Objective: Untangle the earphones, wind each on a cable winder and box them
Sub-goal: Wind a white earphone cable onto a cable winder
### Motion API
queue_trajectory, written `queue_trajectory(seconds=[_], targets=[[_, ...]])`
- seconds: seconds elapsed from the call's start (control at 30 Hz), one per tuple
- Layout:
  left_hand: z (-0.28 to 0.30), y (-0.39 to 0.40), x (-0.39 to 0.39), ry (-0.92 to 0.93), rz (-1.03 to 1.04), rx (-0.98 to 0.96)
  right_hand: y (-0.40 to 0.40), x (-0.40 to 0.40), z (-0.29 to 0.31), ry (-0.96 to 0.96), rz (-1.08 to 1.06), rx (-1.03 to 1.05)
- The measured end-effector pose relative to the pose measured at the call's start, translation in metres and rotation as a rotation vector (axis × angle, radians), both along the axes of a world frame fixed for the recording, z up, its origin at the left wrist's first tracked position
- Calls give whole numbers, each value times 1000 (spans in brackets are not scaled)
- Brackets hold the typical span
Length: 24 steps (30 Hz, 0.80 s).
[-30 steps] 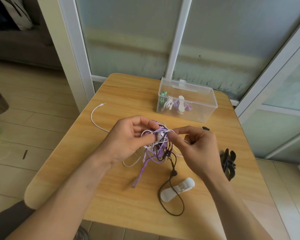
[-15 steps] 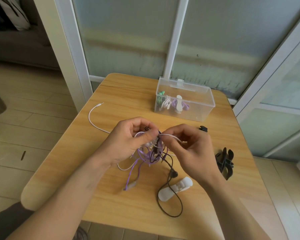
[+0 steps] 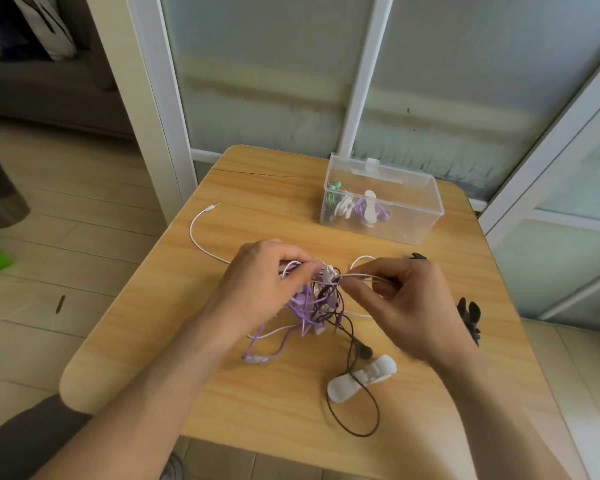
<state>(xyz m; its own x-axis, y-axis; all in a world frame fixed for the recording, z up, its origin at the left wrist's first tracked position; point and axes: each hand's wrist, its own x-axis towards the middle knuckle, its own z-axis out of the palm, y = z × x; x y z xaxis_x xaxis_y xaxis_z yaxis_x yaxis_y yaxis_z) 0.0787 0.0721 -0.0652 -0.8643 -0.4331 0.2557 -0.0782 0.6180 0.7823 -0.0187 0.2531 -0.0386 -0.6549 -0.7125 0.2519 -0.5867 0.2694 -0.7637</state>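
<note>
Tangle: purple, white and black earphone cords [image 3: 317, 303] knotted mid-table [image 3: 146, 306], lifted between both hands.
Left hand [image 3: 264, 285]: at the knot's 9 o'clock, fingers curled, pinching white and purple strands.
Right hand [image 3: 406, 303]: at the knot's 3 o'clock, thumb and forefinger pinching a white cord [image 3: 357, 275].
White plug [image 3: 212, 207]: loose at 11 o'clock.
White winder [image 3: 361, 377]: bare, at 5 o'clock, a black loop crossing it.
Black winder [image 3: 470, 315]: 3 o'clock, table edge.
Clear box [image 3: 381, 199]: open, 1 o'clock, wound sets inside.
</note>
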Motion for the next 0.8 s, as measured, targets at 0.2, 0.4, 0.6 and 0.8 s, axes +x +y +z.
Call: queue_trajectory(seconds=[0.2,0.4,0.6,0.8], targets=[[-3,9,-1,15,-236,131,-8,5,-13,-87,57,-103],[2,14,0,17,-364,365,-13,11,-17,-111,102,-255],[4,13,-1,-51,-283,436,-9,4,-17,-166,-45,-318],[9,0,1,-82,-232,470,-11,10,-17,-136,-55,-416]])
